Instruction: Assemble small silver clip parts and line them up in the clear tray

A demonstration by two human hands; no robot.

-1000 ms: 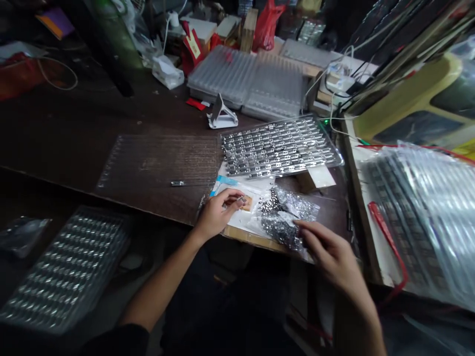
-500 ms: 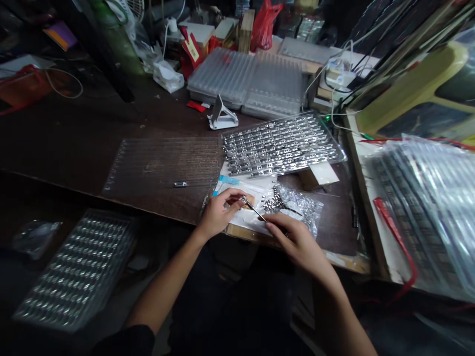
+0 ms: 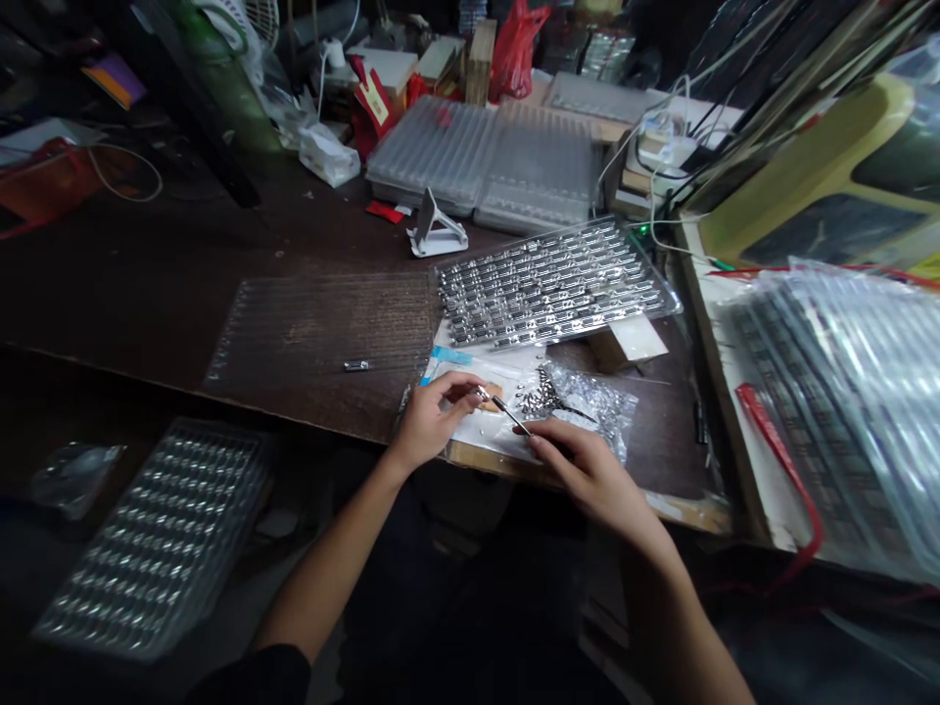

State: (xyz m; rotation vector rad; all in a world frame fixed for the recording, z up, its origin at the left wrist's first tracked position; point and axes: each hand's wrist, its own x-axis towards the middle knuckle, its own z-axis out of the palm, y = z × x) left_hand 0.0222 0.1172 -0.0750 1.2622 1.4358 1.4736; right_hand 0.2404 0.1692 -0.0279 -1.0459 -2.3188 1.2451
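My left hand point(image 3: 435, 419) pinches a small shiny metal part point(image 3: 483, 393) between thumb and fingertips, above the front of the bench. My right hand point(image 3: 579, 458) is closed around a slim metal tool point(image 3: 509, 415), whose tip points at that part with a small gap between them. The tool's kind is unclear, as the fingers cover its rear end. Below the hands lies a white sheet point(image 3: 485, 431) with a small orange-brown piece point(image 3: 493, 397) on it. Tiny dark metal pieces point(image 3: 541, 394) are heaped beside a clear plastic bag point(image 3: 609, 406).
A tray of shiny metal parts point(image 3: 550, 284) lies tilted behind the hands. To the left, a clear ribbed tray point(image 3: 330, 313) has one metal part point(image 3: 356, 365) near its front. A white stand point(image 3: 437, 235), stacked clear trays point(image 3: 433, 152) and wrapped stacks point(image 3: 844, 411) surround the work area.
The slim tool has drawn back slightly from the metal part, toward the lower right, with my right hand. My left hand keeps its pinch almost in place.
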